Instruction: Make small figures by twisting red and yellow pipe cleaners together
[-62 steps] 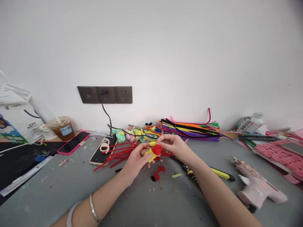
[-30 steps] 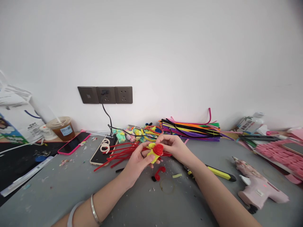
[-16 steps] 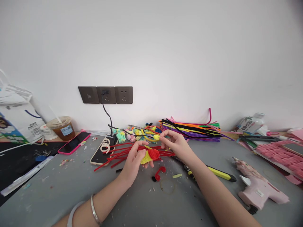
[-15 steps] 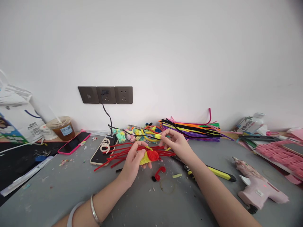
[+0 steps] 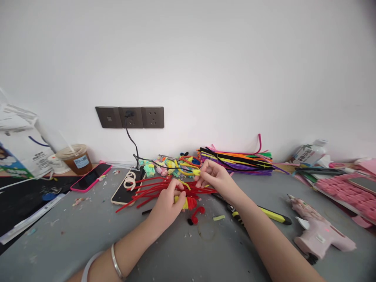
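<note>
My left hand (image 5: 170, 201) is closed round a coiled pipe-cleaner piece (image 5: 188, 203), yellow near the fingers and red at its outer end. Part of the coil is hidden by the thumb and palm. Right of it and a little higher, my right hand (image 5: 214, 177) pinches a small yellow pipe-cleaner piece (image 5: 196, 172) between thumb and fingertips. A short yellow strand (image 5: 185, 185) shows between the hands. Beneath them lie loose red pipe cleaners (image 5: 143, 192). A red curled piece with a black end (image 5: 197, 216) rests on the table just in front.
Bundled coloured pipe cleaners (image 5: 241, 161) lie against the wall. Pliers (image 5: 235, 213) and a yellow-black cutter (image 5: 274, 215) sit under my right forearm. A pink glue gun (image 5: 320, 231) is at right. Phones (image 5: 91, 178), a drink cup (image 5: 76, 159) and a black cord (image 5: 132, 141) occupy the left.
My left hand has turned, its fingers now wrapping more of the coil, so less yellow shows. My right hand has shifted slightly left, still pinching the yellow piece.
</note>
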Tool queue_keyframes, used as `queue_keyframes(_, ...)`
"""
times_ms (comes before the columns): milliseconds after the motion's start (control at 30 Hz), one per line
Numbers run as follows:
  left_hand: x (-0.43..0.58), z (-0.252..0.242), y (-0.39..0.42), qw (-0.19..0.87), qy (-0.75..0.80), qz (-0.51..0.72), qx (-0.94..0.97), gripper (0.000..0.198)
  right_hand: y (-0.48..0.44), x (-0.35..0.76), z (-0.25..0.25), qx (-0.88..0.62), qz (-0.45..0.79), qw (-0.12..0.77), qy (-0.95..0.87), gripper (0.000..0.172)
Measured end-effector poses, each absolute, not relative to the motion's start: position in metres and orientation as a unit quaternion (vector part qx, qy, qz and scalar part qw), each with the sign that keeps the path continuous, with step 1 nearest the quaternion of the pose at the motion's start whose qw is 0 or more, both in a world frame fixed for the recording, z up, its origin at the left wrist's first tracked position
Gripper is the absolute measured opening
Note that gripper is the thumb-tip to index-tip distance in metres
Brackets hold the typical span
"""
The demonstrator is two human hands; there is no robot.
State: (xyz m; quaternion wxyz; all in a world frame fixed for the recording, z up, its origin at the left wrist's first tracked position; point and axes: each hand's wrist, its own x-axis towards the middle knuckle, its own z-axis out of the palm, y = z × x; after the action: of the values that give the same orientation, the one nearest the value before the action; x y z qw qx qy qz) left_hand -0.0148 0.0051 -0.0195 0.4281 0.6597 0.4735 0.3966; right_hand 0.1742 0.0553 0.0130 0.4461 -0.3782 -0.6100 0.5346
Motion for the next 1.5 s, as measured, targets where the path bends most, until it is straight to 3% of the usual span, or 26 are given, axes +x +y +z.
queue_keyframes(267, -0.015, -0.021, 0.006, 0.316, 0.490, 0.380, 0.718, 0.013, 0.049, 0.166, 0.006, -0.389, 0.481, 0.318, -0.719, 0.022)
queue_keyframes(433, -0.016, -0.020, 0.006, 0.311, 0.503, 0.370, 0.716, 0.016, 0.050, 0.166, 0.000, -0.395, 0.434, 0.303, -0.751, 0.014)
queue_keyframes(700, -0.019, -0.019, 0.009, 0.332, 0.478, 0.386, 0.716, 0.020, 0.050, 0.165, 0.001, -0.394, 0.428, 0.290, -0.760, 0.019)
queue_keyframes(900, -0.033, -0.010, 0.018, 0.200, 0.519, 0.414, 0.720, 0.026, 0.053, 0.167, 0.003, -0.431, 0.341, 0.322, -0.771, 0.030)
queue_keyframes(1167, -0.061, -0.008, 0.040, 0.006, 0.582, 0.364, 0.727, 0.030, 0.052, 0.173, 0.007, -0.514, 0.220, 0.269, -0.784, 0.034)
queue_keyframes(1367, -0.064, -0.018, 0.047, -0.058, 0.602, 0.301, 0.738, 0.037, 0.047, 0.158, 0.000, -0.520, 0.175, 0.218, -0.807, 0.012)
queue_keyframes(1500, -0.061, -0.018, 0.046, -0.052, 0.577, 0.315, 0.752, 0.038, 0.047, 0.154, -0.001, -0.526, 0.162, 0.242, -0.799, 0.011)
